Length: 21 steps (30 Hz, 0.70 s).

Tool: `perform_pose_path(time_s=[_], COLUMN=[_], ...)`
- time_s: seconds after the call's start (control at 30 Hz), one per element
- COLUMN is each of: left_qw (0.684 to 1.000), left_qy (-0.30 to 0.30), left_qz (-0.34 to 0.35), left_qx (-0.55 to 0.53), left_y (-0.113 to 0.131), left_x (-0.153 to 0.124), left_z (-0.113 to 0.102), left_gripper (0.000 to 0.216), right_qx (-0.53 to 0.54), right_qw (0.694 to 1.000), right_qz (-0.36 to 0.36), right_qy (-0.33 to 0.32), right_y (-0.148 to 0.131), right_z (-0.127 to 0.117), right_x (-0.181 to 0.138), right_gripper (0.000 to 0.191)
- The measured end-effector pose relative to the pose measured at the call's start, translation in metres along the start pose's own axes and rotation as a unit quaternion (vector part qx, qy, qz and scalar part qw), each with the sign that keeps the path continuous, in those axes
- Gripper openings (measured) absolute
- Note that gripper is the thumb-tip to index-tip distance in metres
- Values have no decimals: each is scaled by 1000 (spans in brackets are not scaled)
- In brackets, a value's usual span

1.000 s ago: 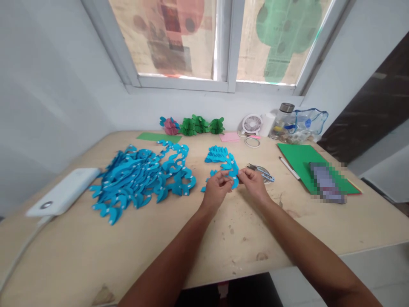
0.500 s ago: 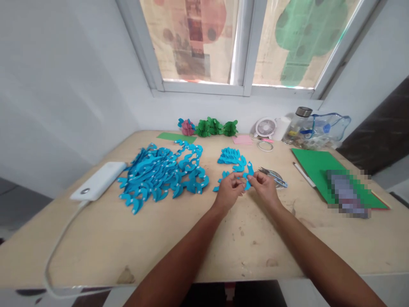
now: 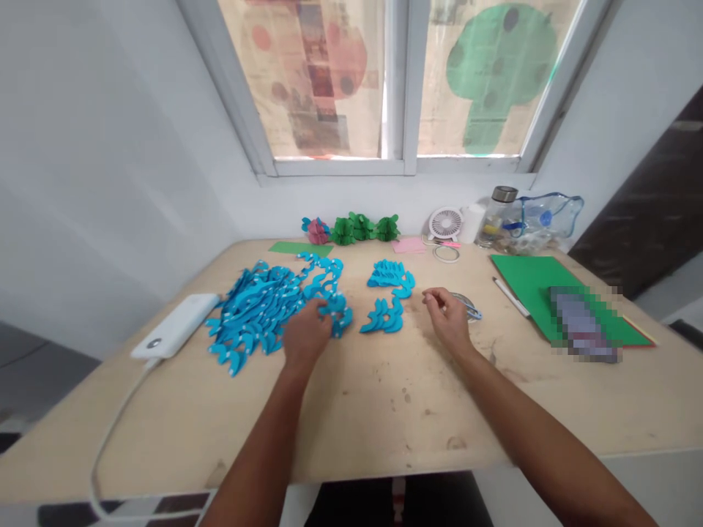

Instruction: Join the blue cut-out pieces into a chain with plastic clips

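Note:
A big heap of blue paper cut-outs [image 3: 258, 307] lies at the left of the wooden table [image 3: 356, 410]. My left hand [image 3: 305, 338] rests at the heap's right edge, fingers curled on a blue piece [image 3: 337, 316]. A smaller group of blue cut-outs [image 3: 389, 293] lies between my hands. My right hand [image 3: 449, 318] hovers to the right of that group, fingertips pinched together, with whatever is in them too small to name. Small scissors [image 3: 469, 307] lie just behind my right hand.
A white power bank [image 3: 174, 335] with a cable sits at the left. Green paper sheets [image 3: 541, 289], a pen [image 3: 510, 296], a tape ring [image 3: 446, 253], a small fan [image 3: 445, 222], a jar [image 3: 494, 216], a clear pouch [image 3: 546, 218] and folded paper ornaments [image 3: 356, 228] stand along the back and right.
My left hand has left the small blue group and moved left to the big heap. The piece held between both hands now lies on the table. The camera view has shifted.

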<state>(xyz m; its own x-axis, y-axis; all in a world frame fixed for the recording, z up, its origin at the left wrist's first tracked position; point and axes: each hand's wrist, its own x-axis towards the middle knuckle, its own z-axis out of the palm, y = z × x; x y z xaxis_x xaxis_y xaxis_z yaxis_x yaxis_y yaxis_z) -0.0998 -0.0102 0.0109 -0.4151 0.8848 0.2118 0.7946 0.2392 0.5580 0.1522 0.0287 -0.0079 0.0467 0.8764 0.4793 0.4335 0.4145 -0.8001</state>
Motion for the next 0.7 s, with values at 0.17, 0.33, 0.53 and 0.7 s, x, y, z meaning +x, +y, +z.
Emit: perform_pose_path(time_s=[0.17,0.33,0.53,0.7], left_qw=[986,972,946,939], left_qy=[51,94,-16,-9], left_qz=[11,176,287,306], left_qx=[160,121,151,158], left_y=[-26,0,40,38], left_x=[-7,-20,-40,-51], left_z=[-10,13,53,67], left_gripper=[33,27,24,28], right_qx=[4,2,-39,-28], right_qw=[999,997,996,996], right_qz=[11,23,-21,-21], right_qy=[47,79,75,87], right_y=[4,15,18,19], right_z=[-7,-8,-4,-8], right_x=[5,7,7,10], right_gripper=[23,23,21,22])
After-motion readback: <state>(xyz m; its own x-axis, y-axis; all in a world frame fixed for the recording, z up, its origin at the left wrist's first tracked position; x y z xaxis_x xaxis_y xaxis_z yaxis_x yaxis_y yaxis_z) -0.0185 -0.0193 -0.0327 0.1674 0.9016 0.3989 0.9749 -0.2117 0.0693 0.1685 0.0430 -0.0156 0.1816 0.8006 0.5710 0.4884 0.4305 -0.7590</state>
